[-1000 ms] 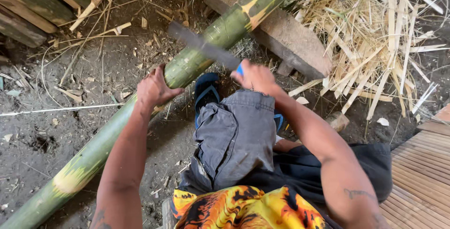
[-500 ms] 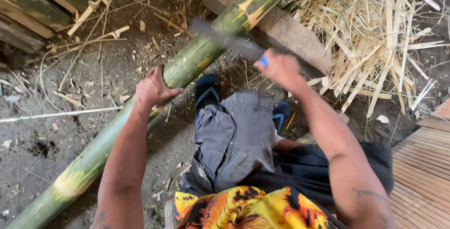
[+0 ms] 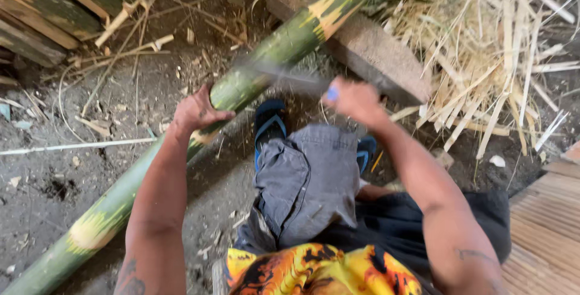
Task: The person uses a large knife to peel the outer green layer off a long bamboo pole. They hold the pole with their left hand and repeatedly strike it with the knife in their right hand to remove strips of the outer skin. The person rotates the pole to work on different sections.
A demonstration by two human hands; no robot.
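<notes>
Bamboo pole (image 3: 241, 86) pinned under the left hand (image 3: 194, 112); right hand (image 3: 356, 98) clenched on a blurred blade (image 3: 284, 72), seemingly chopping toward ten o'clock. Next stroke needs clear fingers.

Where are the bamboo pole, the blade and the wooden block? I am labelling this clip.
bamboo pole (image 3: 266, 65): head view, on the green stem above the left hand.
blade (image 3: 284, 74): head view, on the blurred flat.
wooden block (image 3: 374, 59): head view, on its top face.
</notes>
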